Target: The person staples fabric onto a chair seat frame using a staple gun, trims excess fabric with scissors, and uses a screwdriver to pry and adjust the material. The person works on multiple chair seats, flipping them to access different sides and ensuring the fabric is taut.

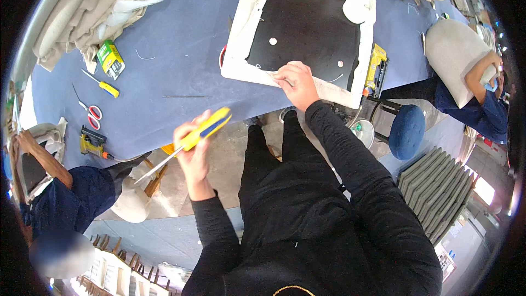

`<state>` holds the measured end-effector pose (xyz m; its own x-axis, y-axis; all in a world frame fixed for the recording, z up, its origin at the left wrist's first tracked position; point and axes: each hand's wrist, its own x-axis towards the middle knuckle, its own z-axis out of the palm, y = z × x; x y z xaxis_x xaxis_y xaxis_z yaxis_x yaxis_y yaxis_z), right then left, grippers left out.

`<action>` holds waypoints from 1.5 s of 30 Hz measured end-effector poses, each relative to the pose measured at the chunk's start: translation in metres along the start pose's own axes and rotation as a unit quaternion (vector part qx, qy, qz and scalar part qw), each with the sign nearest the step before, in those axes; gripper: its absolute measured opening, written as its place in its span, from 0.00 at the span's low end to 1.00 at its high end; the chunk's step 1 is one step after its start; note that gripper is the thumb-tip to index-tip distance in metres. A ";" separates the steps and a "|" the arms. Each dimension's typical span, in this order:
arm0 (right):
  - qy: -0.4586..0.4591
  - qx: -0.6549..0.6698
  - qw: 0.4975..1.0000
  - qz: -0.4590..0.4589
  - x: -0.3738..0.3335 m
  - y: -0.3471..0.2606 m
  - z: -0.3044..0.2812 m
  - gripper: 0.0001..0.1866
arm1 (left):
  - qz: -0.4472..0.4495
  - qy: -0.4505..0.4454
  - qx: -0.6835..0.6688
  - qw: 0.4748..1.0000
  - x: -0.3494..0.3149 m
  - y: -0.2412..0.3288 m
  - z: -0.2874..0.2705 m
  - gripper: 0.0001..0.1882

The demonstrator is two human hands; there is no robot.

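My left hand (192, 156) grips a screwdriver (208, 129) by its yellow and blue handle, held off the table's near edge with the shaft slanting down to the left. Upside down on the blue table lies a padded seat (239, 41), white fabric folded around its black underside (304, 27). Fingers and thumb of my right hand (298, 85) close on the fabric at the seat's near edge. Just right of the seat is a yellow and black staple gun (377, 71). A thin metal rod (187, 97) lies on the table to the left.
Another screwdriver (105, 85), scissors (93, 115), a green and yellow box (111, 59) and a second staple gun (92, 142) lie at left. Fabric (93, 11) is heaped behind. People work at both sides; the right one holds a cushion (456, 49). A blue stool (408, 131) stands right.
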<state>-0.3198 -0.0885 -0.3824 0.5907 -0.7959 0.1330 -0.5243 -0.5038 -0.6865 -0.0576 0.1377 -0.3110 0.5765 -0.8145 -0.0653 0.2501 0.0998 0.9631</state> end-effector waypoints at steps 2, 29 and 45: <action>0.054 -0.017 0.998 -0.027 -0.012 0.004 0.012 0.05 | -0.016 -0.051 0.145 0.988 0.029 0.007 0.047 0.15; 0.064 -0.064 0.996 -0.016 -0.019 -0.003 0.015 0.06 | -0.027 -0.055 0.295 0.954 0.092 -0.030 0.163 0.10; 0.084 -0.041 0.996 -0.009 -0.016 -0.007 0.014 0.05 | 0.158 -0.135 0.453 0.867 0.069 -0.052 0.163 0.11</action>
<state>-0.3176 -0.0674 -0.3899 0.4941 -0.8273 0.2672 -0.5663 -0.5395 -0.6231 -0.1570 -0.0167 -0.3227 0.2715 -0.9447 0.1839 -0.6716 -0.0490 0.7393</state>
